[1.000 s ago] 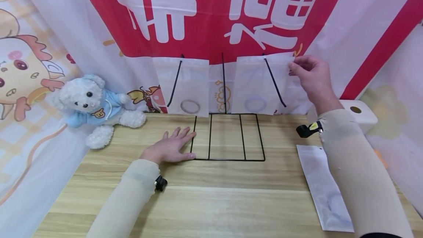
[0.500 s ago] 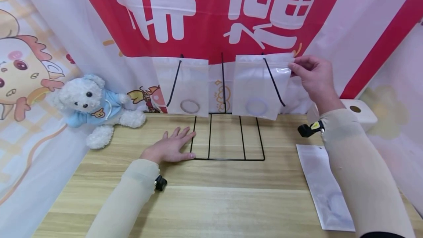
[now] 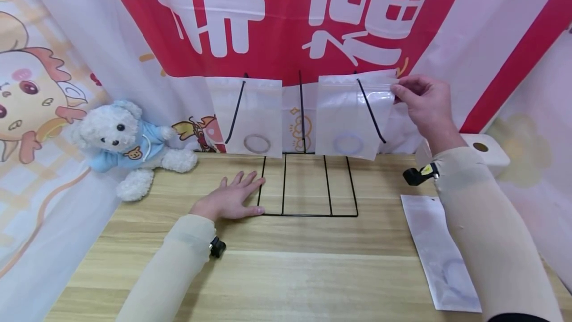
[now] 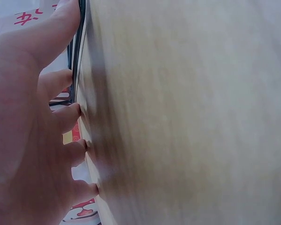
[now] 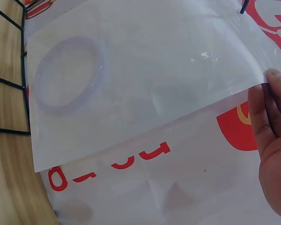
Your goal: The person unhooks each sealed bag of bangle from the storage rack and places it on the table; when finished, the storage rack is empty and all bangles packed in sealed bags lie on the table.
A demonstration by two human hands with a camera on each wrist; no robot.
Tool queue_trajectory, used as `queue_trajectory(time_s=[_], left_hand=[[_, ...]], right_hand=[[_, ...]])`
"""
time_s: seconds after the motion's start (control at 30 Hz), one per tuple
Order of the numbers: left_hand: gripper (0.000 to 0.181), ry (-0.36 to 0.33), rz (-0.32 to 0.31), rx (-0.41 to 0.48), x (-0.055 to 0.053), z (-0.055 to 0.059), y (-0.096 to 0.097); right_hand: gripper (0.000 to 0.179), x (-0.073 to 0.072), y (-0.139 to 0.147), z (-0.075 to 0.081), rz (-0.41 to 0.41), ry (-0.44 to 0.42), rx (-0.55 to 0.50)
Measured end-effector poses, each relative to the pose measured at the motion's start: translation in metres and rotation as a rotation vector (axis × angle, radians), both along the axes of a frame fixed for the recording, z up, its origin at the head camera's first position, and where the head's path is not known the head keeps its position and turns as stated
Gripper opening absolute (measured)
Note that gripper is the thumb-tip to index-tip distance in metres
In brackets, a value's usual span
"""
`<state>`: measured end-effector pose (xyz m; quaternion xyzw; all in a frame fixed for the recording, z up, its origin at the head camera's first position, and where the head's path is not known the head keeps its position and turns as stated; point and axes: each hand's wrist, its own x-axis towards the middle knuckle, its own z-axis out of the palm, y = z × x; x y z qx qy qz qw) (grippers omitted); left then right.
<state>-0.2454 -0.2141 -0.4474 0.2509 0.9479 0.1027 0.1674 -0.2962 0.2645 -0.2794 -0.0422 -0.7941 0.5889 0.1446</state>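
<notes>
My right hand (image 3: 424, 101) pinches the upper right edge of a zip bag (image 3: 341, 113) that hangs on the right hook of a black wire rack (image 3: 329, 193). Inside that bag a pale lilac bangle (image 5: 100, 70) shows through the film. A second zip bag (image 3: 263, 113), with a greyish bangle (image 3: 256, 143) in it, hangs on the left hook. My left hand (image 3: 232, 198) lies spread on the table, its thumb and fingertips at the left side of the rack's base. In the left wrist view those fingers (image 4: 68, 117) reach straight down to the wood.
On the right of the table lies another zip bag (image 3: 440, 252), partly under my right forearm, with a ring shape inside. A white box (image 3: 489, 155) stands behind that arm. At the back left sits a white teddy bear (image 3: 129, 138) in a blue top. A printed curtain (image 3: 286, 24) hangs behind the rack.
The right bag's lower edge has swung slightly and its film catches more light near my right fingers. My right hand has shifted a little to the right; the left hand has stayed still.
</notes>
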Motion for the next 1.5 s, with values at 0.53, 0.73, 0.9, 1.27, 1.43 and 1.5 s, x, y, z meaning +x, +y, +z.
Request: queue_trajectory(time_s=[0.53,0.73,0.9,1.27,1.43,1.5], left_hand=[[0.095,0.001,0.002,0.000,0.000,-0.001,-0.001],[0.095,0.003,0.000,0.007,0.001,0.001,0.000],[0.095,0.004,-0.002,0.005,0.000,0.000,0.000],[0.094,0.010,-0.008,0.010,0.001,0.000,0.001],[0.094,0.015,-0.012,0.021,0.001,0.002,0.001],[0.094,0.014,-0.012,0.021,0.001,0.002,0.001]], right_hand=[[0.059,0.010,0.004,0.001,-0.015,-0.001,0.056],[0.060,0.015,0.005,0.001,-0.021,-0.003,0.063],[0.060,0.020,0.006,0.000,-0.022,0.002,0.078],[0.053,0.032,0.007,-0.005,0.002,0.057,0.068],[0.049,0.038,0.009,-0.009,0.019,0.101,0.078],[0.049,0.041,0.009,-0.010,0.025,0.115,0.079]])
